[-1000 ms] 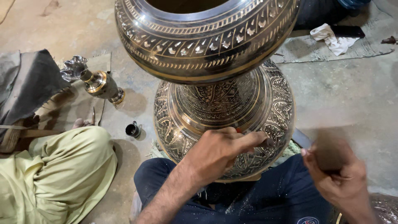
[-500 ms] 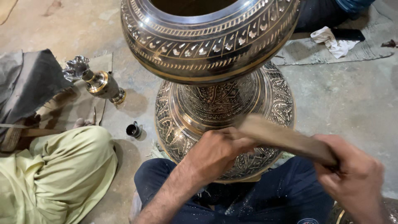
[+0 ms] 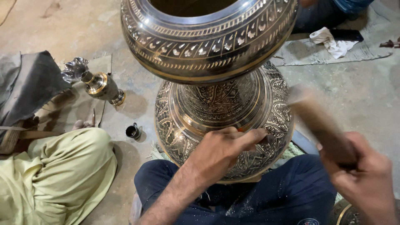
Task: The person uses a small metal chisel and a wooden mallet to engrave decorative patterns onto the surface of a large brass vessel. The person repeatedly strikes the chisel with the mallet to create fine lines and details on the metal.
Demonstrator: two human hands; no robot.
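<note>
Left hand (image 3: 223,152) rests on the engraved brass vase (image 3: 221,108) base, fingers pinched around a small tool, barely visible. Right hand (image 3: 366,179) grips a blurred wooden mallet (image 3: 321,123), raised beside the vase.

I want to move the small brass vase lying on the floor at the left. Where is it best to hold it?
Probably grip the small brass vase at its narrow neck, just below the flared ruffled mouth, coming from above. It lies tilted on the cloth, the neck is the thinnest part, and the flare would likely stop a hand from slipping.
</note>
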